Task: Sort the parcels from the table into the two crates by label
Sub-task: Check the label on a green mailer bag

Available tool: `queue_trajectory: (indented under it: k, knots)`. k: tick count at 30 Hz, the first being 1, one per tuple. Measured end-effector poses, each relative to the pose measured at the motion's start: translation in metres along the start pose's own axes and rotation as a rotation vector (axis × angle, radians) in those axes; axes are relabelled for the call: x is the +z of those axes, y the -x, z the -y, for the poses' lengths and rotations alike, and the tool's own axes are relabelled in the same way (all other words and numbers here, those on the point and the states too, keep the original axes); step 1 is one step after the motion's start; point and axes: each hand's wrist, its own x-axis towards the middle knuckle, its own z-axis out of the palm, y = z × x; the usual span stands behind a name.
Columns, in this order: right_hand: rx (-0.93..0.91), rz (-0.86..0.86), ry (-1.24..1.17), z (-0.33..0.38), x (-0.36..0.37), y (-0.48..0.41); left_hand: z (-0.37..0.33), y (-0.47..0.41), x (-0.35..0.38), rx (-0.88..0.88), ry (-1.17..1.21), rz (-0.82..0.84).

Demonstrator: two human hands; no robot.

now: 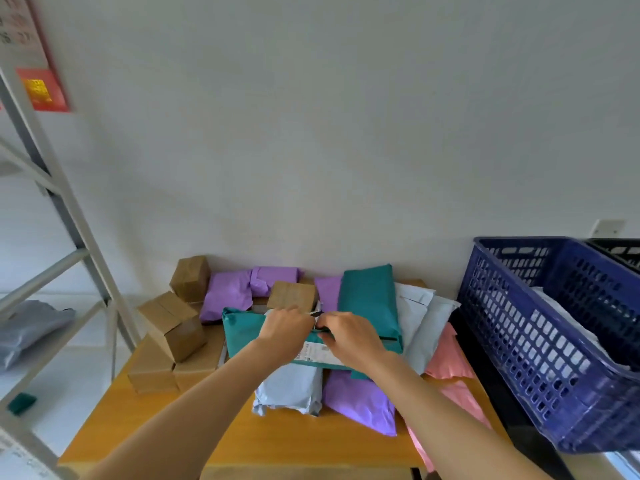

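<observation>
Parcels [360, 400] and brown boxes [173, 327] lay heaped on the worktop [156, 427]. My left hand [287, 327] and right hand [349, 336] both gripped the far edge of a green parcel [242, 332] lying across the heap, label [318, 353] up. The blue crate [540, 341] stood just right of the worktop, a black crate [616, 251] behind it.

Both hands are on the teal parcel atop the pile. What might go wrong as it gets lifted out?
The teal parcel rests on a grey parcel and a purple parcel; lifting it may drag them along. The right hand covers part of its white label, so a misread could send it to the blue crate instead of the black crate, or vice versa. The tilted cardboard box beside it may topple if bumped.
</observation>
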Motion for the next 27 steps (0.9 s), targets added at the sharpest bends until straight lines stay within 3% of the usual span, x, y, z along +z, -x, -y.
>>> queue_trajectory:
  k: [7,9,12,14,17,20,27]
  knots:
    - [0.148,-0.081,-0.135,0.043,0.013,0.010,0.025,0.030,0.014,0.115,-0.045,-0.078]
    - [0.214,-0.141,-0.194,0.052,0.014,0.012,0.031,0.040,0.014,0.101,0.050,-0.229]
    - [0.314,-0.235,-0.294,0.058,0.010,0.016,0.044,0.049,0.014,-0.059,0.253,-0.508]
    - [0.366,-0.289,-0.378,0.060,0.004,0.020,0.053,0.058,0.010,-0.205,0.447,-0.543]
    - [0.409,-0.367,-0.467,0.063,-0.004,0.026,0.060,0.070,0.004,-0.522,0.829,-0.462]
    - [0.428,-0.427,-0.551,0.067,-0.013,0.029,0.063,0.079,0.003,-0.847,1.261,-0.268]
    - [0.517,-0.512,-0.818,0.074,-0.028,0.033,0.059,0.099,0.019,-0.672,1.783,0.068]
